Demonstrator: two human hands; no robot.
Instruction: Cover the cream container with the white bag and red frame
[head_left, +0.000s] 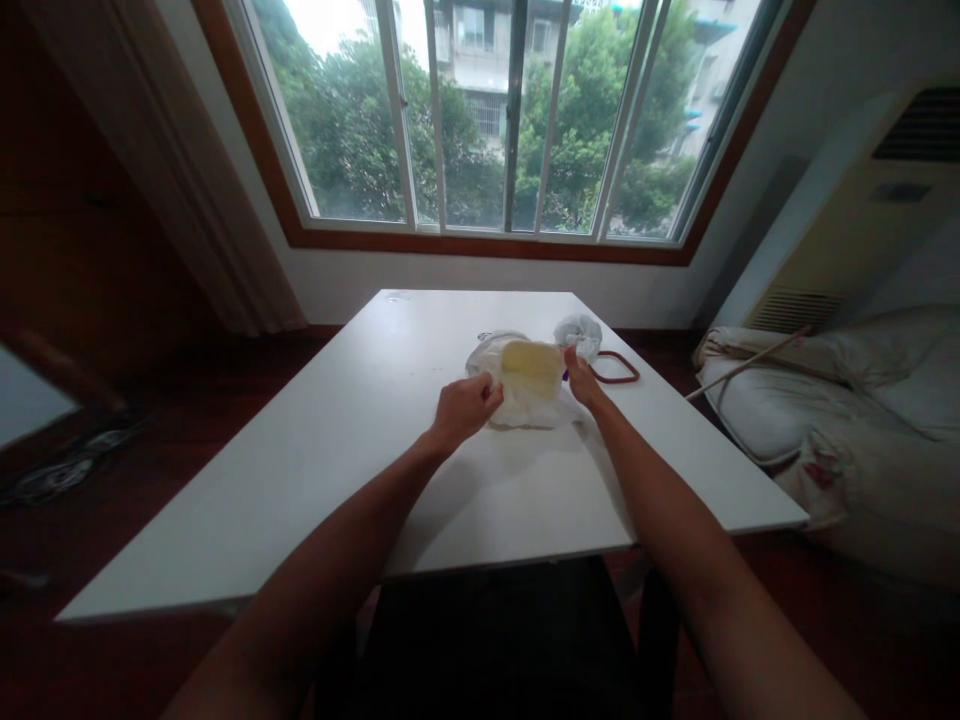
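1. Over the far half of the white table (300,450), a little right of its middle: keeping a translucent plastic bag (525,412) between left hand (466,405) and right hand (581,380); showing in or on that bag, a pale yellow, roughly rectangular thing (532,362); cannot tell whether inside or on top.
2. At the bag's left side: gripping the plastic with the left hand, curled closed, knuckles bent, back of the hand turned up.
3. At the bag's right side: touching the edge near the yellow thing with the right hand, thumb raised; cannot tell how tightly closed, with much of the grip hidden; just beside the thumb, a small purple patch (565,376), too small to name.
4. Just beyond the right hand: a crumpled whitish bag (581,330), bunched up on the tabletop; partly hidden by the hand.
5. Right of the right hand: a reddish-brown loop (628,378), lying flat with rounded corners, its left end out of sight behind the hand.
6. Beyond the table: a wide window (514,140) in a brown frame; outside, green trees (360,130) and a pale building (476,50).
7. Right of the table: bulky pale sacks (757,390), with a thin stick (742,362) against them; behind, a tall pale unit (840,200) with a dark grille.
8. Far left: a hanging curtain (187,170); lower down, tangled cables (67,472) on a dark reddish floor (142,540).
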